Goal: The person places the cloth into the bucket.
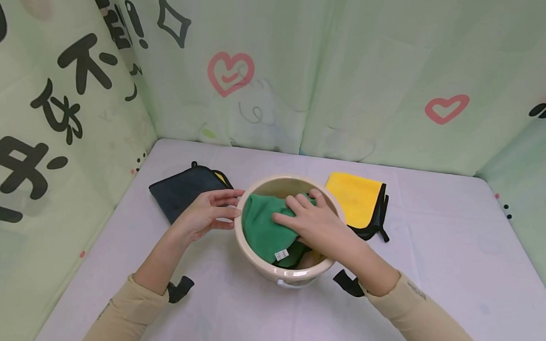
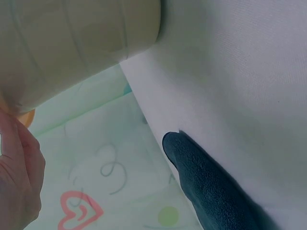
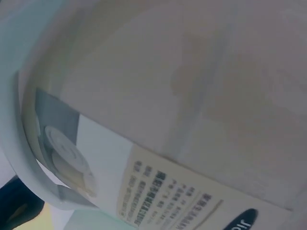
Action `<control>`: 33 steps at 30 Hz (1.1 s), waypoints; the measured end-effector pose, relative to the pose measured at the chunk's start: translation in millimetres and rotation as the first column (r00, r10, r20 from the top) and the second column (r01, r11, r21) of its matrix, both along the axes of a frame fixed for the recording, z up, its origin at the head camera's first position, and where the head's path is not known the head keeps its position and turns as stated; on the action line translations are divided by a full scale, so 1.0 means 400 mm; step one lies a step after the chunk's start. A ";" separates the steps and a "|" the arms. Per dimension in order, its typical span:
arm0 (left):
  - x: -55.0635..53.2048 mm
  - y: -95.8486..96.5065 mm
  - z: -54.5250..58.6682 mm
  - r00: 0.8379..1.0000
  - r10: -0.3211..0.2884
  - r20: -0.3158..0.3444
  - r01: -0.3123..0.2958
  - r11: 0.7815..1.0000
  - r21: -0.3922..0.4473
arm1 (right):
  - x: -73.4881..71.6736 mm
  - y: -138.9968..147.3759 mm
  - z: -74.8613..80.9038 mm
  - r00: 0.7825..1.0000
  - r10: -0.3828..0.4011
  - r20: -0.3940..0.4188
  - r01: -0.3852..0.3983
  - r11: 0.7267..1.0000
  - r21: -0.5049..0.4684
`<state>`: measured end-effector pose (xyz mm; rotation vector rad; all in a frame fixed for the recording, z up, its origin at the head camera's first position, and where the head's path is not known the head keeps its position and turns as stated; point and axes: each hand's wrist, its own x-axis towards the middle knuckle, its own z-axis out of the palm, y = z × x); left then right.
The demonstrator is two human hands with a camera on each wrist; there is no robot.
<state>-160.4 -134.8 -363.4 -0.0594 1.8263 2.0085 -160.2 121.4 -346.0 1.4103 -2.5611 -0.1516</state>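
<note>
A cream bucket (image 1: pixel 255 259) stands mid-table, with a green cloth (image 1: pixel 265 221) inside that carries a small white tag and a dark edge. My right hand (image 1: pixel 318 222) reaches over the bucket's right rim and rests on the cloth with spread, slightly bent fingers. At the left rim, my left hand (image 1: pixel 208 213) touches the bucket's outside with nearly straight fingers. The left wrist view shows part of this hand (image 2: pixel 21 172) against the bucket wall (image 2: pixel 81 43). In the right wrist view the bucket's side (image 3: pixel 144 72) and printed label (image 3: pixel 168 196) fill the frame, hiding the right hand.
A folded dark navy cloth (image 1: pixel 174 188) with a bit of yellow lies left of the bucket. On the right lies a folded yellow cloth (image 1: pixel 352 195) with black edging. A white handle (image 1: pixel 295 285) hangs at the bucket's front. Printed curtains (image 1: pixel 314 90) enclose the white table (image 1: pixel 435 261).
</note>
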 end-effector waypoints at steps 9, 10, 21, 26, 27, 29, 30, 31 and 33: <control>0.000 0.001 0.001 1.000 -0.004 -0.007 0.004 1.000 0.002 | -0.009 -0.010 -0.013 0.999 0.000 0.040 -0.003 0.997 0.077; 0.000 0.001 0.001 1.000 -0.004 -0.006 0.004 1.000 0.002 | -0.009 -0.011 -0.014 0.999 -0.001 0.042 -0.003 0.996 0.086; 0.001 -0.001 -0.002 1.000 0.005 -0.003 -0.005 1.000 0.018 | -0.017 -0.022 -0.026 1.000 0.009 0.023 -0.014 0.982 0.190; 0.000 -0.001 -0.002 1.000 0.007 -0.004 -0.007 1.000 0.022 | -0.017 -0.023 -0.029 1.000 0.006 0.026 -0.011 0.978 0.209; 0.000 -0.001 -0.002 1.000 0.006 -0.004 -0.006 1.000 0.023 | -0.017 -0.023 -0.029 1.000 0.002 0.031 -0.009 0.977 0.213; 0.000 0.000 -0.002 1.000 0.007 -0.005 -0.007 1.000 0.023 | -0.018 -0.024 -0.029 0.999 -0.009 0.044 -0.001 0.975 0.222; 0.000 0.000 -0.001 1.000 0.008 -0.002 -0.008 1.000 0.022 | -0.018 -0.024 -0.029 0.999 -0.014 0.050 0.002 0.974 0.227; 0.000 0.000 -0.001 1.000 0.008 -0.004 -0.007 1.000 0.022 | -0.017 -0.025 -0.029 0.998 -0.018 0.057 0.005 0.973 0.233; 0.000 0.000 -0.002 1.000 0.006 -0.004 -0.006 1.000 0.021 | -0.017 -0.025 -0.029 0.997 -0.027 0.066 0.010 0.969 0.245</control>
